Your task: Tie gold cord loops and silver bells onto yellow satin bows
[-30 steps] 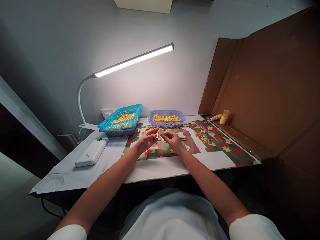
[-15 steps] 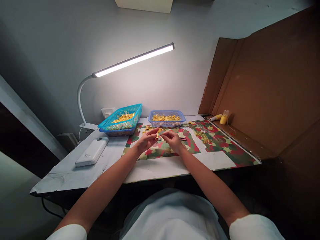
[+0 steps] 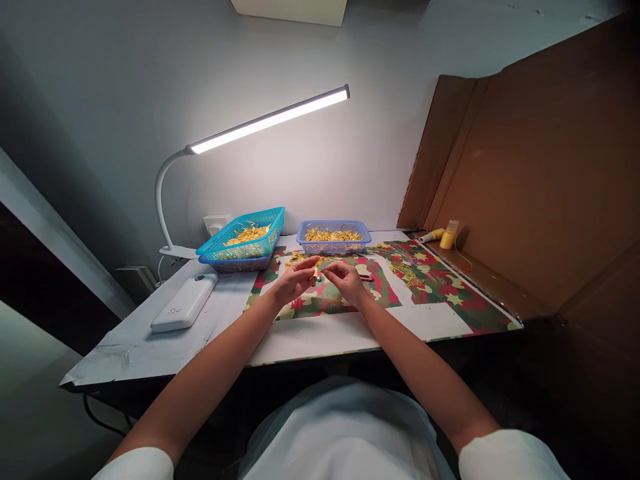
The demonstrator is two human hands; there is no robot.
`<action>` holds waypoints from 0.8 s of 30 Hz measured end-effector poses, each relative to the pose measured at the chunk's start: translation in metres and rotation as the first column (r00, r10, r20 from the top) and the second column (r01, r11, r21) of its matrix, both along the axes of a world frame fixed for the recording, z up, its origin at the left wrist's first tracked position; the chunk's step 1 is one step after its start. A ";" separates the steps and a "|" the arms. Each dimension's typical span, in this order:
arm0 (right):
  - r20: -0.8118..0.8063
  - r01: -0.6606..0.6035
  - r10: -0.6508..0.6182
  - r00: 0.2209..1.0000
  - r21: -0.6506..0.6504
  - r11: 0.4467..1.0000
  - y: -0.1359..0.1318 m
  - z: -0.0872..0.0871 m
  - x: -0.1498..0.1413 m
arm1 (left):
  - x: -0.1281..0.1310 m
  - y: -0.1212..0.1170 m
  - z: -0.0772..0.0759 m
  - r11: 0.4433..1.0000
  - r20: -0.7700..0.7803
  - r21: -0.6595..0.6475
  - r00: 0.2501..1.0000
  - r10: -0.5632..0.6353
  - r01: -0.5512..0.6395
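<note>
My left hand (image 3: 295, 280) pinches a small piece of yellow ribbon (image 3: 317, 267) between thumb and fingertips, above the middle of the table. Close beside it on the right, my right hand (image 3: 345, 281) is closed in a pinch at the ribbon's edge. What sits between its fingertips is too small to make out. Just under the fingertips lies a small shiny round thing (image 3: 319, 279). A dark red tool (image 3: 366, 277), partly covered by my right hand, rests on the camouflage-patterned mat (image 3: 330, 307).
Behind my hands stands a purple basket (image 3: 334, 248) of yellow ribbon pieces. A turquoise basket (image 3: 240, 252) holds more, tilted on another basket. Thin yellow strands (image 3: 407, 273) lie right. A white power bank (image 3: 185, 304), lamp (image 3: 270, 121) and cardboard wall (image 3: 540, 167) surround the workspace.
Both hands stay in nearly the same place, still pinched together. The yellow ribbon between them has shifted very slightly.
</note>
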State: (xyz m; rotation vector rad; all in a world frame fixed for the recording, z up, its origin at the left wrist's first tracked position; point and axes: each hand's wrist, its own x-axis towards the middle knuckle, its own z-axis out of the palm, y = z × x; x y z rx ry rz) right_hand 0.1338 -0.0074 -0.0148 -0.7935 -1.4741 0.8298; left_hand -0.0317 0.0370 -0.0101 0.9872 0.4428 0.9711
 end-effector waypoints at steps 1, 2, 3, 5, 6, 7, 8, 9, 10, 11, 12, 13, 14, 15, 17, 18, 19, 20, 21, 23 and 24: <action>0.000 -0.001 0.001 1.000 0.001 1.000 0.000 0.000 0.000 | 0.000 0.000 0.000 1.000 -0.005 0.004 1.000 -0.003 0.003; 0.000 -0.002 0.002 1.000 0.002 1.000 0.000 0.000 0.000 | 0.000 -0.001 0.000 1.000 -0.009 0.008 1.000 -0.005 0.006; 0.000 -0.003 0.003 1.000 0.002 1.000 0.000 0.000 0.000 | 0.000 -0.001 0.000 1.000 -0.014 0.011 1.000 -0.008 0.008; 0.000 -0.005 0.005 1.000 0.001 1.000 0.000 -0.001 -0.001 | 0.000 -0.001 -0.001 1.000 -0.021 0.014 1.000 -0.013 0.013; 0.001 -0.006 0.006 1.000 0.001 1.000 0.000 -0.001 -0.001 | 0.000 -0.001 -0.001 1.000 -0.023 0.014 1.000 -0.014 0.014; 0.002 -0.006 0.006 1.000 0.000 1.000 0.001 -0.001 -0.001 | 0.001 -0.001 -0.002 1.000 -0.025 0.012 1.000 -0.015 0.015; 0.003 -0.006 0.006 1.000 -0.001 1.000 0.001 -0.001 -0.001 | 0.001 -0.001 -0.002 1.000 -0.026 0.009 1.000 -0.015 0.016; 0.004 -0.006 0.006 1.000 -0.002 1.000 0.001 -0.001 -0.001 | 0.001 -0.001 -0.002 1.000 -0.025 0.006 1.000 -0.016 0.016; 0.004 -0.005 0.005 1.000 -0.002 1.000 0.001 -0.001 -0.001 | 0.001 -0.001 -0.002 1.000 -0.023 0.004 1.000 -0.015 0.015; 0.004 -0.003 0.003 1.000 -0.002 1.000 0.001 -0.001 0.000 | 0.001 0.000 -0.001 1.000 -0.019 0.003 1.000 -0.014 0.014; 0.003 -0.001 0.001 1.000 -0.001 1.000 0.001 -0.001 0.000 | 0.000 0.000 -0.001 1.000 -0.015 0.001 1.000 -0.013 0.013; 0.001 0.001 -0.001 1.000 -0.001 1.000 0.001 -0.001 0.000 | 0.000 0.000 -0.001 1.000 -0.011 0.001 1.000 -0.011 0.011; 0.000 0.002 -0.002 1.000 0.000 1.000 0.001 -0.001 0.000 | 0.000 0.000 -0.001 1.000 -0.007 0.000 1.000 -0.010 0.010; -0.002 0.002 -0.002 1.000 0.001 1.000 0.001 -0.001 0.000 | -0.001 0.000 -0.001 1.000 -0.005 0.000 1.000 -0.009 0.009; -0.005 0.000 0.000 1.000 0.002 1.000 0.001 0.000 0.000 | -0.001 0.001 -0.001 1.000 -0.002 -0.001 1.000 -0.007 0.007; -0.006 -0.001 0.001 1.000 0.002 1.000 0.001 0.000 0.000 | -0.001 0.001 -0.001 1.000 -0.001 -0.002 1.000 -0.006 0.006; -0.008 -0.002 0.002 1.000 0.002 1.000 0.000 0.000 0.000 | -0.001 0.002 -0.002 1.000 -0.001 -0.003 1.000 -0.006 0.006; -0.009 -0.003 0.003 1.000 0.002 1.000 0.000 0.000 0.000 | -0.002 0.002 -0.002 1.000 -0.002 -0.005 1.000 -0.006 0.006; -0.011 -0.004 0.004 1.000 0.002 1.000 0.000 0.000 0.000 | -0.002 0.002 -0.002 1.000 -0.003 -0.006 1.000 -0.006 0.006; -0.014 -0.005 0.005 1.000 0.002 1.000 0.000 0.000 0.000 | -0.002 0.001 -0.002 1.000 -0.004 -0.007 1.000 -0.007 0.007; -0.015 -0.006 0.006 1.000 0.002 1.000 0.000 0.000 0.000 | -0.002 0.001 -0.001 1.000 -0.005 -0.006 1.000 -0.007 0.007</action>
